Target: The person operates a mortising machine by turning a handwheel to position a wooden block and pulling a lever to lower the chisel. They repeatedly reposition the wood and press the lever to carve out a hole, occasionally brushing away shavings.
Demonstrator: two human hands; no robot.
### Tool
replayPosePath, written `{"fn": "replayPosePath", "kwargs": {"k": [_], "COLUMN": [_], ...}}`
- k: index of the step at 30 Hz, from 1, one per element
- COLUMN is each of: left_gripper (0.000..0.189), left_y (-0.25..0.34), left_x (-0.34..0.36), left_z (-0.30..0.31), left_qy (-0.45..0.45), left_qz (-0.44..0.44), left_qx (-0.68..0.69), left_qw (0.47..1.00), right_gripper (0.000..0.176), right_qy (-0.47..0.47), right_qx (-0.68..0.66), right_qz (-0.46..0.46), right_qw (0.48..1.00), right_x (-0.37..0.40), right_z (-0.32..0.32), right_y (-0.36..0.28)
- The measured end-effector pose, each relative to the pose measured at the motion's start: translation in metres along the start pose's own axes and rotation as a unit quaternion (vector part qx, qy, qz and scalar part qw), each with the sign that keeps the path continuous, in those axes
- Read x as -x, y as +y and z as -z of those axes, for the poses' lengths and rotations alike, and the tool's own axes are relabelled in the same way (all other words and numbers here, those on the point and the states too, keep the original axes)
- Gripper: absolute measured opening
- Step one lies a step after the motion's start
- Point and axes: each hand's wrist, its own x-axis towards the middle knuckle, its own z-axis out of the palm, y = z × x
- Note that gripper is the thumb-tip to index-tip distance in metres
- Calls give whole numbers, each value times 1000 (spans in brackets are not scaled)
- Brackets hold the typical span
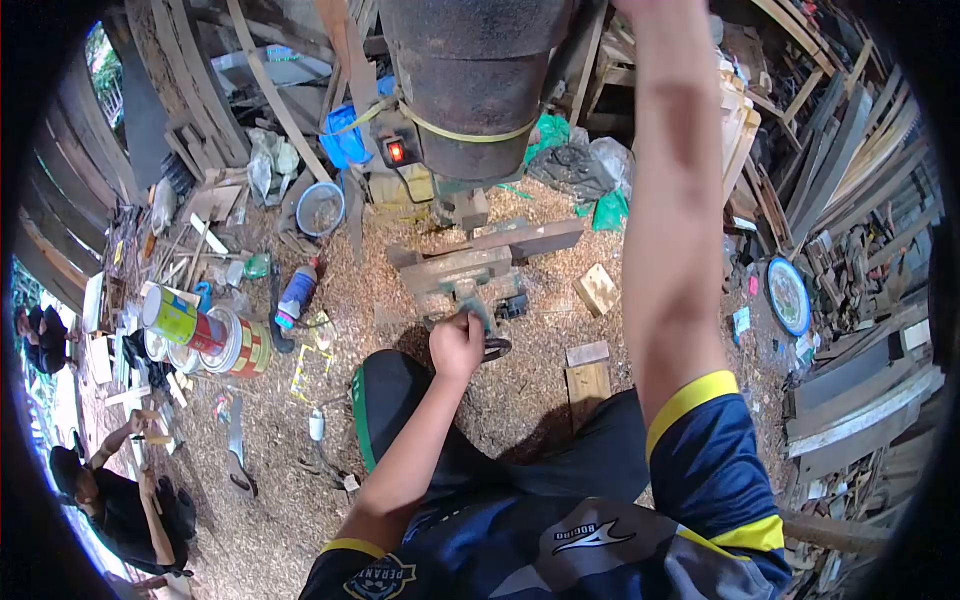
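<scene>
My left hand point(457, 345) is closed at the near end of a green metal vise-like fixture point(468, 293), round what looks like a dark curved handle point(497, 348). Just beyond my fingers, wooden blocks point(458, 268) sit across the fixture, and a long dark board point(530, 240) lies behind them. My right arm point(680, 200) reaches straight up past the large dark drum point(475, 75). Only the base of my right hand point(645, 5) shows at the top edge; its fingers are out of frame.
Wood shavings cover the ground. A lit red switch point(396, 150) is strapped to the drum. Stacked paint buckets point(240, 340), a bottle point(297, 295) and a handsaw point(237, 445) are on the left. Scrap boards point(860, 390) line the right. Another person point(110, 490) works at lower left.
</scene>
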Motion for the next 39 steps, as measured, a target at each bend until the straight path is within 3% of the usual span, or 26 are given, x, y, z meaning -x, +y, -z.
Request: {"fn": "replayPosePath", "kwargs": {"k": [1, 2, 3, 4, 5, 8, 10, 13, 17, 19, 20, 23, 25, 26, 35, 39], "left_gripper": [40, 40, 39, 40, 40, 40, 39, 39, 39, 40, 40, 43, 45, 45, 46, 45], "left_y": [1, 2, 4, 3, 2, 5, 9, 8, 14, 18, 16, 11, 11, 9, 2, 4], "left_x": [0, -1, -2, -2, -2, -3, -2, -2, -5, -4, -5, -5, -6, -6, -3, -2], "left_z": [1, 2, 2, 1, 0, 0, 3, 2, 5, 4, 3, 4, 6, 5, 2, 3], "left_qy": [-1, -1, -2, 17, 15, 23, 13, 10, -22, -25, -25, -31, -53, -53, -53, -43], "left_qz": [5, 9, 11, -1, 2, -7, 15, 15, 30, 19, 20, 19, 18, 19, -14, -21], "left_qx": [-1, -3, -6, 24, 23, 13, 20, 9, 15, -14, -15, 2, 11, 12, 33, 40], "left_qw": [1000, 1000, 1000, 1000, 1000, 1000, 1000, 1000, 999, 999, 999, 999, 998, 998, 998, 998], "right_gripper": [42, 44, 45, 46, 46, 46, 46, 47, 47, 47, 47, 47, 50, 52, 31, 28], "right_qy": [5, -76, 10, -29, -145, -184, -126, -105, -111, 19, 20, -110, -241, -210, -330, -317], "right_qx": [-2, -374, 48, -74, 20, -16, -17, 24, -18, 124, 122, 37, 10, 73, -38, -26], "right_qz": [37, -105, 113, 118, 196, 191, 147, 142, 126, 164, 163, 161, 242, 141, 88, 123], "right_qw": [999, 918, 992, 990, 970, 964, 981, 984, 986, 978, 979, 980, 940, 965, 939, 940], "right_x": [28, 58, 79, 95, 110, 121, 120, 108, 111, 105, 105, 108, 124, 144, 161, 162], "right_z": [-3, -3, -7, -1, 12, 18, 12, 13, 4, -2, -1, 5, 30, 24, 54, 48], "right_y": [-6, -16, -12, -4, -7, -2, -6, -9, -9, -10, -9, -7, 3, -13, -13, -9]}}
